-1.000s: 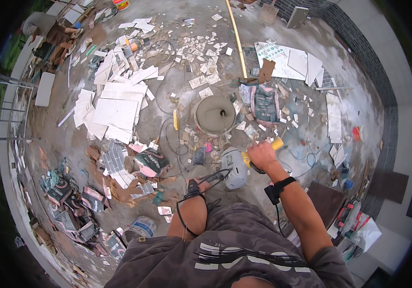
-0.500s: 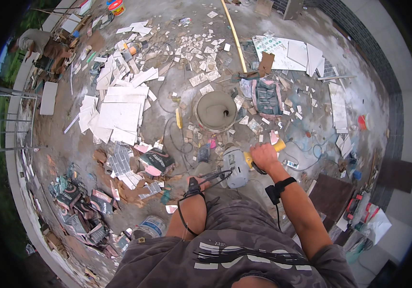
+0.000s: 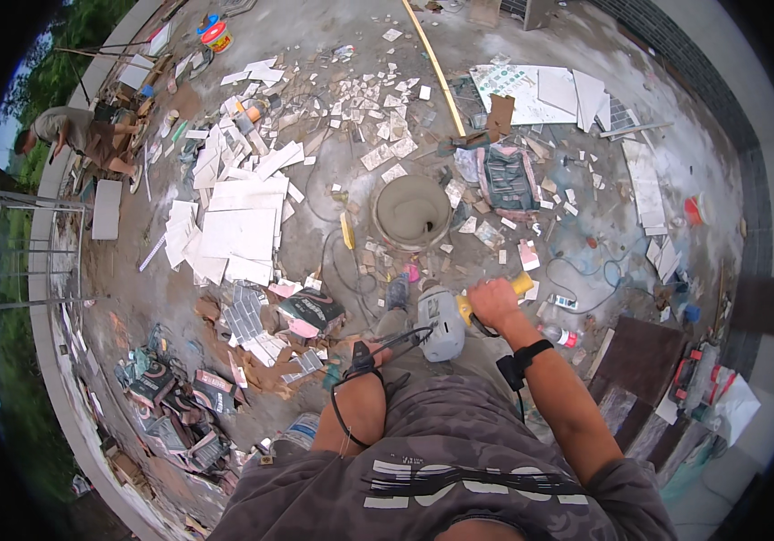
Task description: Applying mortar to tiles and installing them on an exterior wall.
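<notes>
A grey power tool with a yellow handle, which looks like a hand-held mixer, is close in front of me. My right hand is closed round its yellow handle. My left hand is at the tool's left side, beside a black cable; its fingers are mostly hidden. Any shaft under the tool is out of sight. Just beyond the tool stands a round bucket of smooth grey mortar, with a dark hollow at its right side. A grey shoe shows between bucket and tool.
White tiles are stacked left of the bucket, with broken pieces scattered beyond. Torn bags lie at lower left. A cable loops across the right. Dark boards lie near my right arm. Another person bends at far left.
The view has shifted, so most of the ground appears farther right. A clear bottle with a red band now shows beside my right forearm. My right hand keeps its grip on the handle.
</notes>
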A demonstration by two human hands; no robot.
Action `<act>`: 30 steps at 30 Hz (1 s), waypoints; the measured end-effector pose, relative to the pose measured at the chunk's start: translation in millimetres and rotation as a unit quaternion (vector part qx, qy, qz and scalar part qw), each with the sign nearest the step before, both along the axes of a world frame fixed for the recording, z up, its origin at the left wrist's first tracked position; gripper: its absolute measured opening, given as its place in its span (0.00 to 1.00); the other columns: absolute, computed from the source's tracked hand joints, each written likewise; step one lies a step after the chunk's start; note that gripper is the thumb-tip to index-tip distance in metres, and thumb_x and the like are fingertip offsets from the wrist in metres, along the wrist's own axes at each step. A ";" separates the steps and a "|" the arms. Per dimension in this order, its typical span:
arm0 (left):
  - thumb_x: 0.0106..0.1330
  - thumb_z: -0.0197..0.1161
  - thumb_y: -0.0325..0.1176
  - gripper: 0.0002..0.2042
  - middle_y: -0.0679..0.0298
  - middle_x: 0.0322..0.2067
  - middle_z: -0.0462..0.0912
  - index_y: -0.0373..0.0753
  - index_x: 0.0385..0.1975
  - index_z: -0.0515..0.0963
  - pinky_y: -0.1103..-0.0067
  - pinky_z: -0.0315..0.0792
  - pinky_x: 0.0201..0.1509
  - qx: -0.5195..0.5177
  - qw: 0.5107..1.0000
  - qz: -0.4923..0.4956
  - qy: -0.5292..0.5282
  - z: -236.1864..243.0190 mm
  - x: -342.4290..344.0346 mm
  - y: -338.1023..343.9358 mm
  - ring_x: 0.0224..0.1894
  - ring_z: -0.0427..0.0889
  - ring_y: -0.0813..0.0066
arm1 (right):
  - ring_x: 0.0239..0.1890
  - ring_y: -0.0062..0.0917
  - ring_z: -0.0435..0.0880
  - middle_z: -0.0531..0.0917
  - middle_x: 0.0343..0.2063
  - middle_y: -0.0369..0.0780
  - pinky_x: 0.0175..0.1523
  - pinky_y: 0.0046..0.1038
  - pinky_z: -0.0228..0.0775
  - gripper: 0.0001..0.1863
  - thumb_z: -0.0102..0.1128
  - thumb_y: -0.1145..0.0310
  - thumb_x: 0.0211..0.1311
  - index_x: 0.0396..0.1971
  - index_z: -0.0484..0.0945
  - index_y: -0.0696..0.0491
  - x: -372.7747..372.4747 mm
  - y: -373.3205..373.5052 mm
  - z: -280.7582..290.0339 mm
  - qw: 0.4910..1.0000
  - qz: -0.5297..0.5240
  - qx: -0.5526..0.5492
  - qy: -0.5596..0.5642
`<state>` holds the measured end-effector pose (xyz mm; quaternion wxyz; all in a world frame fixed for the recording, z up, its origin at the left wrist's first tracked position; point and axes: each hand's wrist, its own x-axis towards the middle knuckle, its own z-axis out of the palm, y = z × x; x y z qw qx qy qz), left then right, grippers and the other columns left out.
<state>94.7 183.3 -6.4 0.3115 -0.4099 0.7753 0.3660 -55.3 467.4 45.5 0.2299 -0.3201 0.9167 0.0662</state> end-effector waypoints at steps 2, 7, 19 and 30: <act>0.50 0.70 0.30 0.11 0.60 0.26 0.84 0.29 0.29 0.83 0.78 0.74 0.33 0.004 1.000 -0.018 -0.004 -20.6 5.0 -3.9 0.29 0.80 0.79 | 0.38 0.33 0.90 0.89 0.35 0.41 0.39 0.36 0.79 0.10 0.55 0.65 0.63 0.36 0.85 0.49 3.3 3.1 -0.1 1.000 -0.005 -0.005 0.000; 0.48 0.71 0.40 0.17 0.53 0.29 0.87 0.31 0.31 0.84 0.72 0.79 0.38 -0.081 0.990 -0.116 -0.012 -63.2 38.5 -30.7 0.32 0.87 0.65 | 0.38 0.32 0.90 0.89 0.34 0.40 0.39 0.36 0.79 0.10 0.55 0.64 0.63 0.35 0.86 0.48 7.6 -11.2 1.8 0.999 0.004 -0.033 0.004; 0.56 0.61 0.22 0.02 0.57 0.22 0.81 0.30 0.25 0.79 0.75 0.74 0.30 0.093 0.949 -0.004 0.300 -26.0 -20.1 -49.9 0.25 0.80 0.68 | 0.42 0.37 0.89 0.89 0.37 0.44 0.45 0.38 0.80 0.12 0.53 0.66 0.64 0.40 0.85 0.50 23.9 7.6 9.8 0.992 -0.097 -0.026 -0.071; 0.58 0.67 0.31 0.12 0.52 0.36 0.86 0.31 0.39 0.79 0.64 0.74 0.37 -0.174 0.971 -0.040 0.158 -13.1 -104.6 -100.3 0.35 0.83 0.56 | 0.37 0.39 0.89 0.87 0.36 0.46 0.40 0.40 0.80 0.11 0.52 0.67 0.65 0.41 0.80 0.53 38.4 -24.6 -17.8 0.985 -0.154 -0.077 -0.013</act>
